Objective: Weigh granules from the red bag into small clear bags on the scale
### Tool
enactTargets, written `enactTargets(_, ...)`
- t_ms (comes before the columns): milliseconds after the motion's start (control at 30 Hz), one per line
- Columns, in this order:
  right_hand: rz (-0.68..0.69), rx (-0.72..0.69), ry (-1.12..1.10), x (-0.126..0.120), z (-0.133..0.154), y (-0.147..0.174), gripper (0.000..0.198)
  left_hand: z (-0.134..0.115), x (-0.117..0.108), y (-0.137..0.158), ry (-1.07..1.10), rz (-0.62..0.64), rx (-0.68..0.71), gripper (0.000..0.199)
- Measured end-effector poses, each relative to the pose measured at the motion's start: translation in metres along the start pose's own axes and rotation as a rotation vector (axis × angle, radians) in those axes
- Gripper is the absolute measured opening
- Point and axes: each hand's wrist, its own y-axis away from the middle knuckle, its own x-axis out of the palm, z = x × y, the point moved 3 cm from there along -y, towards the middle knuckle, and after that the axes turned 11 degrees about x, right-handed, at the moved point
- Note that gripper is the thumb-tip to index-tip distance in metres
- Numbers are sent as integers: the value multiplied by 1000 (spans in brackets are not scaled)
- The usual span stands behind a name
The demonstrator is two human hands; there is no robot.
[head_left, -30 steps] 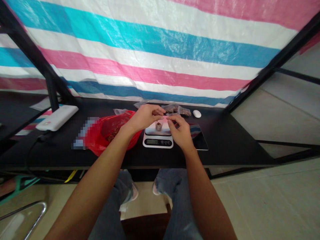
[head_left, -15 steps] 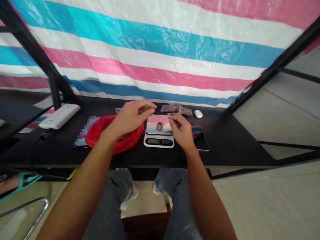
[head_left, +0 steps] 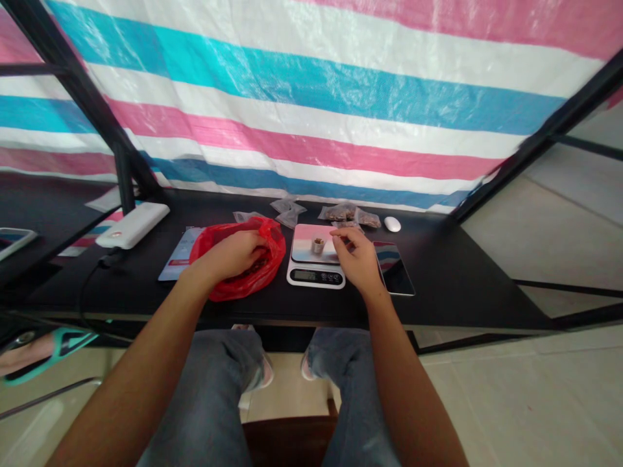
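Note:
My left hand (head_left: 241, 251) reaches into a red plastic bag (head_left: 272, 259), where small brown pieces lie. Its fingertips are hidden inside, so their grip does not show. Over the right edge of a white digital kitchen scale (head_left: 291, 275), my right hand (head_left: 356, 254) is loosely curled, thumb and forefinger slightly apart, with nothing visible in it. On the scale's plate stands a small round metallic cup (head_left: 318, 246) with brown bits at its top.
Small clear bags of brown pieces (head_left: 341, 212) lie behind the scale, near a white mouse (head_left: 392, 224). Flat clear bags (head_left: 289, 211) rest behind the red bag. A dark tablet (head_left: 395, 269) lies right of the scale, a white power bank (head_left: 132, 225) at left. Striped sheeting hangs behind.
My left hand has moved down and left, from above the gap between bag and scale into the red bag. My right hand stays by the scale. The view has shifted slightly.

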Motion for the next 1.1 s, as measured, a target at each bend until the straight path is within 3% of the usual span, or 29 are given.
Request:
enactTargets(167, -4, 7, 5, -1, -2, 0, 19, -3, 4, -6, -75, 145, -5, 36)
enactTargets(400, 17, 35, -1, 1, -2, 1, 20, -1, 2, -6, -26, 154, 23, 34)
enactTargets(600, 31, 29, 7, 3, -1, 2, 21, -1, 0, -6, -1, 105, -14, 28)
enactTargets(767, 33, 37, 6, 3, -4, 2, 21, 1, -2, 0, 64, -20, 70, 26)
enactTargets(1000, 52, 54, -9, 6, -5, 3, 22, 6, -1, 1, -36, 66, 28, 33)
enactTargets(1100, 46, 56, 5, 5, -4, 3, 22, 9, -9, 5, -70, 31, -17, 34)
